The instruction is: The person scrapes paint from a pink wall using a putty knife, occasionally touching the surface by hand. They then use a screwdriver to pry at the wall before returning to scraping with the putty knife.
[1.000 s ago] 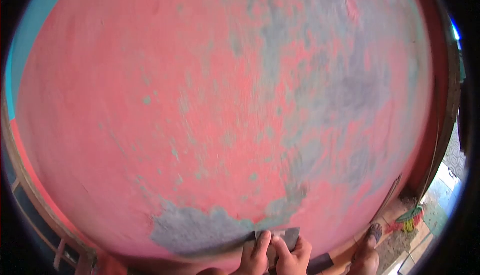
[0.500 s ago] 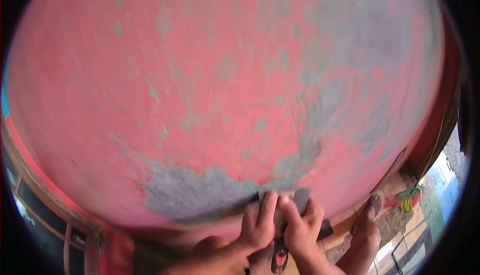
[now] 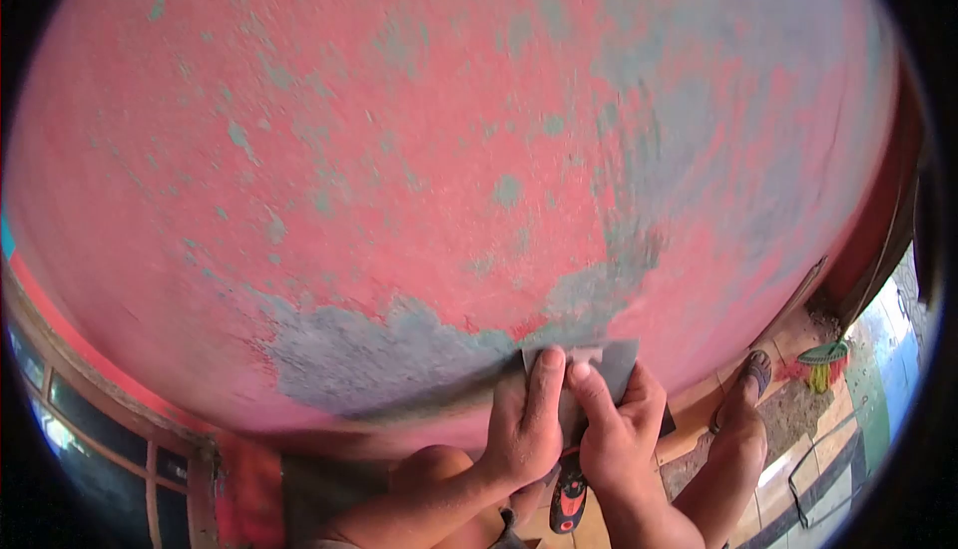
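Note:
Both my hands grip a wide scraper with a flat grey blade and a black and red handle that points down between my wrists. My left hand is closed on the blade's left side, its thumb or a finger lying along the face. On the right side, my right hand holds it with the thumb pressed on the blade. The blade's top edge is at the red wall, by the lower edge of a bare grey patch; whether it touches is hard to tell.
Peeled green and grey areas cover the wall's right side. A framed window lies lower left. A sandalled foot rests on the tiled floor at right, near a green and yellow broom head, debris and a dark cable.
The view has tilted down and shifted slightly, so my hands and the scraper appear higher and a little further right. Both hands keep their hold on the scraper.

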Demonstrator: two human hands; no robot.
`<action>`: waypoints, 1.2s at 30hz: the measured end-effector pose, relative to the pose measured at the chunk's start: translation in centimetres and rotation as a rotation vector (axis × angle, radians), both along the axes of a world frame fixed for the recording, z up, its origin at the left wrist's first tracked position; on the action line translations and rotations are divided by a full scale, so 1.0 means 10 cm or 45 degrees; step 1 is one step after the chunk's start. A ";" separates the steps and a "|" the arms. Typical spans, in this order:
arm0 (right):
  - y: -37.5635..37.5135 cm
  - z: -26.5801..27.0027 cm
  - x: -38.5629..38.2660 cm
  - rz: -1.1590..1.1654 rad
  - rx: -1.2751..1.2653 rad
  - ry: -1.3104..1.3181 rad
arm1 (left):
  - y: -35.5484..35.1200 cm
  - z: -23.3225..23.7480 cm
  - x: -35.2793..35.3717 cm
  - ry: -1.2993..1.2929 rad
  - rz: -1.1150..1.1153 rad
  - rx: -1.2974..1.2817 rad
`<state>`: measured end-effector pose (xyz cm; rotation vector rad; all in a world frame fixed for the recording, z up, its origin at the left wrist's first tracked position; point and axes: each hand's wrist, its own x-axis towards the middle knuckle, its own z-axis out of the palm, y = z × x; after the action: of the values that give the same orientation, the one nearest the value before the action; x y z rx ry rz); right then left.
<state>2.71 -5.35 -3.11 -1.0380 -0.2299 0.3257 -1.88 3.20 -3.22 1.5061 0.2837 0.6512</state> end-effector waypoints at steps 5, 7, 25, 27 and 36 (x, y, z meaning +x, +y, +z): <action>-0.03 0.01 0.06 0.039 -0.053 -0.020 | 0.02 0.03 0.02 0.040 -0.034 -0.005; -0.01 -0.01 0.00 -0.005 -0.003 0.001 | 0.05 0.05 -0.03 0.113 -0.086 -0.108; -0.01 0.00 -0.02 -0.073 0.013 -0.045 | 0.02 0.01 0.02 0.068 -0.042 -0.027; 0.01 -0.07 -0.02 -0.102 0.003 -0.092 | 0.02 -0.05 0.02 0.045 -0.026 0.058; 0.00 -0.03 -0.04 -0.160 0.016 -0.102 | -0.04 -0.02 0.05 0.012 -0.036 -0.094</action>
<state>2.29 -5.33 -3.43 -1.0493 -0.2371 0.1688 -1.42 2.83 -3.42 1.4401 0.2903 0.6052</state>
